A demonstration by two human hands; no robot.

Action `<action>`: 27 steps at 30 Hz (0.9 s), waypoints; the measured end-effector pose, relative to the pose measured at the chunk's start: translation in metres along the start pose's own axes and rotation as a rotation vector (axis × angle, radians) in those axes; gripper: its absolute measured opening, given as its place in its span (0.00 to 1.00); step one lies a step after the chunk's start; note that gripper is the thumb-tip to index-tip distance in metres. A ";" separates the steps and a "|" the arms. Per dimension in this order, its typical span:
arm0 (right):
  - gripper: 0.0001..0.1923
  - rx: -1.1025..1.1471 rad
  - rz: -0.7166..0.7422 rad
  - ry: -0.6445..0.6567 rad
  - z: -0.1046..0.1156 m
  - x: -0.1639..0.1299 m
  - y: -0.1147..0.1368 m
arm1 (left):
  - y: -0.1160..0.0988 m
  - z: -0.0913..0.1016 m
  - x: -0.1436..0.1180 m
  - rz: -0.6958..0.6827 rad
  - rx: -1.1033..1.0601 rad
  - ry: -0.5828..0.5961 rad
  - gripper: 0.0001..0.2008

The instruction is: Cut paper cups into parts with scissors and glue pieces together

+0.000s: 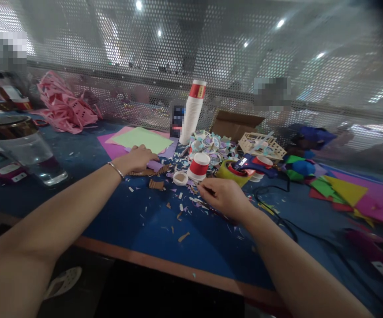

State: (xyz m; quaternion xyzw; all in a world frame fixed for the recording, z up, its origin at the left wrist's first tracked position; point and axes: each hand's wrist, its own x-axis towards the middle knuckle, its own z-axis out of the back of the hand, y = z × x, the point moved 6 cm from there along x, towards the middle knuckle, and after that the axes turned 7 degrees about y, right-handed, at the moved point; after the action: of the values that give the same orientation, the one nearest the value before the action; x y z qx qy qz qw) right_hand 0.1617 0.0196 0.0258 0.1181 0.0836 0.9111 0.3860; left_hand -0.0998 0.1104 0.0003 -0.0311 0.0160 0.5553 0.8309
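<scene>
My left hand [140, 159], a bracelet at its wrist, rests over purple paper pieces [155, 166] and brown corrugated cardboard [141, 172], its fingers laid out flat. My right hand [226, 196] is just in front of a red-and-white paper cup [198, 167], with its fingers curled together over thin paper scraps [194, 202]. Whether anything is pinched there is hidden. Left of the cup sits a small white ring-shaped piece [180, 178] with a brown disc in it. A loose corrugated cardboard piece [156, 184] lies between my hands. Coloured paper sheets [141, 140] are behind my left hand.
A tall, leaning paper cup stack [194, 112] stands behind a pile of cut paper pieces [211, 145]. A blue glue gun [256, 163] lies by a yellow tape roll [233, 173]; a black cable [282, 221] runs rightward. A clear tumbler [34, 152] stands left.
</scene>
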 end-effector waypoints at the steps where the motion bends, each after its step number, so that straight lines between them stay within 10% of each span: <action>1: 0.18 0.005 -0.002 0.001 0.000 0.000 0.000 | -0.002 -0.001 0.002 -0.009 0.011 0.006 0.19; 14: 0.19 -0.019 0.012 -0.021 0.001 0.001 -0.003 | 0.010 0.041 -0.020 -0.084 -0.049 -0.225 0.09; 21: 0.13 -0.014 0.065 -0.205 0.015 -0.004 0.012 | -0.083 0.083 -0.077 -0.402 -0.045 -0.478 0.08; 27: 0.09 0.003 0.153 -0.116 0.019 -0.013 0.039 | -0.164 0.034 -0.130 -0.534 0.073 -0.448 0.11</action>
State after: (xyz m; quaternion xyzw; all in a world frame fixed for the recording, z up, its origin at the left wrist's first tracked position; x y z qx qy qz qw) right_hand 0.1496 -0.0155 0.0511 0.1776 0.0531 0.9294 0.3191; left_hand 0.0019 -0.0692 0.0480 0.1182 -0.1559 0.3106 0.9302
